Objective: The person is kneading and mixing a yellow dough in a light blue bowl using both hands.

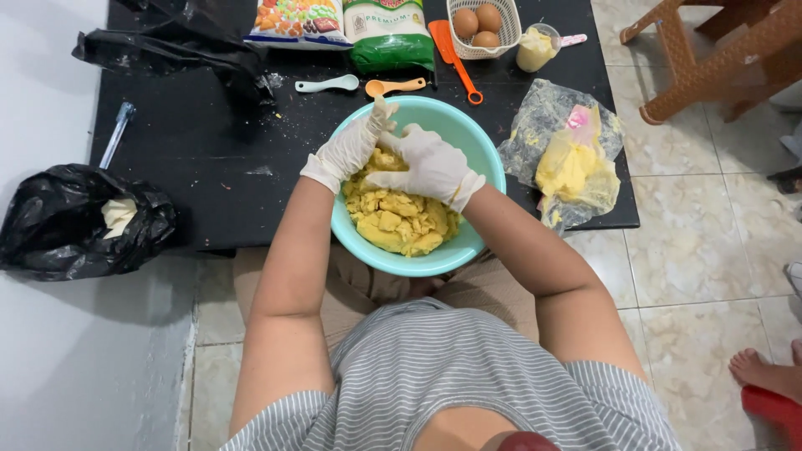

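Note:
A light green bowl [468, 138] sits at the near edge of a black table [192, 150], filled with crumbly yellow dough [399, 221]. Both my hands wear white gloves and reach into the bowl. My left hand [351, 146] rests on the far left part of the dough, fingers pointing up along the rim. My right hand [428, 165] lies across the dough beside it, fingers curled down into the lumps. The two hands touch over the middle of the bowl.
Right of the bowl lies a clear bag with yellow butter [572, 167]. At the back: a white basket of eggs [480, 25], an orange spatula [455, 58], two measuring spoons [368, 83], a green bag [388, 33], a small cup [535, 46]. Black bags [75, 221] lie left. A wooden chair [718, 50] stands right; another person's foot [764, 372] shows.

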